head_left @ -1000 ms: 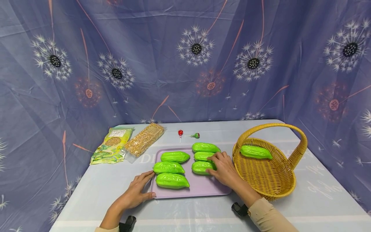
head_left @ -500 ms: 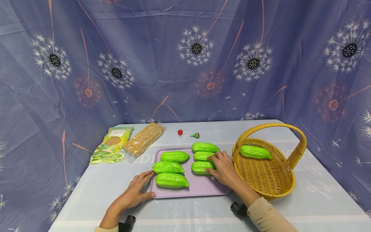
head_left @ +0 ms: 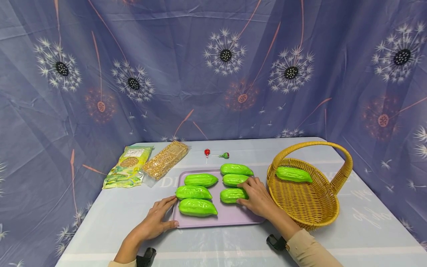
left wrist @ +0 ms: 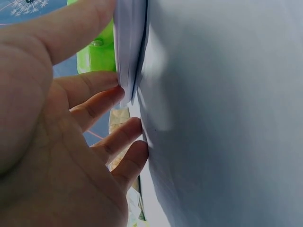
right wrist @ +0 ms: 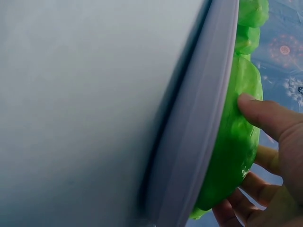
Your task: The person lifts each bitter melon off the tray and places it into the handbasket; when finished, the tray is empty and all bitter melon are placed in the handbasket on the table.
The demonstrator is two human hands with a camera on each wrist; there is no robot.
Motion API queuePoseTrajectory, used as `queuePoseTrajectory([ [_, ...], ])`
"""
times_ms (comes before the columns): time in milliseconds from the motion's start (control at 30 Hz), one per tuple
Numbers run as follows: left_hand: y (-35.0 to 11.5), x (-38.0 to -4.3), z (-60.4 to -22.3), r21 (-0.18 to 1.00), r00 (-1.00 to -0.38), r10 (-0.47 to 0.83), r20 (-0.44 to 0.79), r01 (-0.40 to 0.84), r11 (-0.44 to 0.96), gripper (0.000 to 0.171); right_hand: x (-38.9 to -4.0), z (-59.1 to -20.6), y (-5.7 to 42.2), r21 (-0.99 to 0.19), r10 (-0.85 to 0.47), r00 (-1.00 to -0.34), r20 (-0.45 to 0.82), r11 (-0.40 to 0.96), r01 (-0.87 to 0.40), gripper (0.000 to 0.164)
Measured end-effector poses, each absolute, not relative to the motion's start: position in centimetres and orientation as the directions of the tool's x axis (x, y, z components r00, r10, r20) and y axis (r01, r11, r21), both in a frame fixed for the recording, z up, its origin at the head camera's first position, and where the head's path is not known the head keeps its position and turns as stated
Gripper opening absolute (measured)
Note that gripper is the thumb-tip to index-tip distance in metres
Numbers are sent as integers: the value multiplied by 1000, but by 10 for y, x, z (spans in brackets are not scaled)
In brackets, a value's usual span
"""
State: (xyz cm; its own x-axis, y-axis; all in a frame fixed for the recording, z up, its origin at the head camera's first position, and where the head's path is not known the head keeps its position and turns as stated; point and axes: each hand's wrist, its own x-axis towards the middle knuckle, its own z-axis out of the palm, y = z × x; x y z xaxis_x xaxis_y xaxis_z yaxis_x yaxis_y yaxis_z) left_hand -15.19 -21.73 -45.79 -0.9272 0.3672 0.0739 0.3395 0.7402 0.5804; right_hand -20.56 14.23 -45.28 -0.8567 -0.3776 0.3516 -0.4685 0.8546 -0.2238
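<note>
Several bright green ridged gourds lie in two columns on a lilac tray (head_left: 230, 220). In the head view my right hand (head_left: 255, 194) holds the nearest gourd (head_left: 231, 195) of the right column by its right end, thumb at the near side and fingers over the far side. The right wrist view shows the thumb pressing that green gourd (right wrist: 236, 127) just above the tray's rim. Behind it lie the middle gourd (head_left: 233, 180) and the far gourd (head_left: 236, 169). My left hand (head_left: 156, 218) rests at the tray's left edge, fingertips and thumb touching the rim, fingers mostly straight.
A yellow wicker basket (head_left: 328, 207) with a tall handle stands right of the tray, one green gourd (head_left: 293, 174) inside. At the back left lie a yellow-green packet (head_left: 128, 167) and a clear bag of kernels (head_left: 166, 159). Two lollipops, red (head_left: 207, 152) and green (head_left: 226, 155), lie behind the tray.
The nearest right-column gourd has shifted slightly toward the person, widening the gap to the middle one, with the right hand on it. The left hand stays at the tray's edge.
</note>
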Motion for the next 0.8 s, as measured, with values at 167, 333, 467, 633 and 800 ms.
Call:
queuePoseTrajectory([
  [167, -217, -152, -458, 583, -928, 366, 76, 339, 738, 75, -204, -453, 142, -226, -385, -851, 357, 849, -478, 46],
  [333, -216, -152, -457, 583, -930, 361, 67, 330, 743, 75, -202, -451, 142, -228, -385, -848, 364, 846, -482, 45],
  [467, -216, -152, -457, 581, -931, 359, 62, 326, 745, 76, -199, -447, 142, -224, -392, -840, 374, 841, -492, 45],
  [633, -217, -152, -458, 585, -932, 358, 63, 325, 743, 76, -193, -434, 142, -240, -397, -814, 424, 817, -524, 46],
  [800, -217, -152, -458, 584, -931, 360, 63, 326, 744, 76, -187, -422, 145, -243, -387, -803, 453, 813, -529, 47],
])
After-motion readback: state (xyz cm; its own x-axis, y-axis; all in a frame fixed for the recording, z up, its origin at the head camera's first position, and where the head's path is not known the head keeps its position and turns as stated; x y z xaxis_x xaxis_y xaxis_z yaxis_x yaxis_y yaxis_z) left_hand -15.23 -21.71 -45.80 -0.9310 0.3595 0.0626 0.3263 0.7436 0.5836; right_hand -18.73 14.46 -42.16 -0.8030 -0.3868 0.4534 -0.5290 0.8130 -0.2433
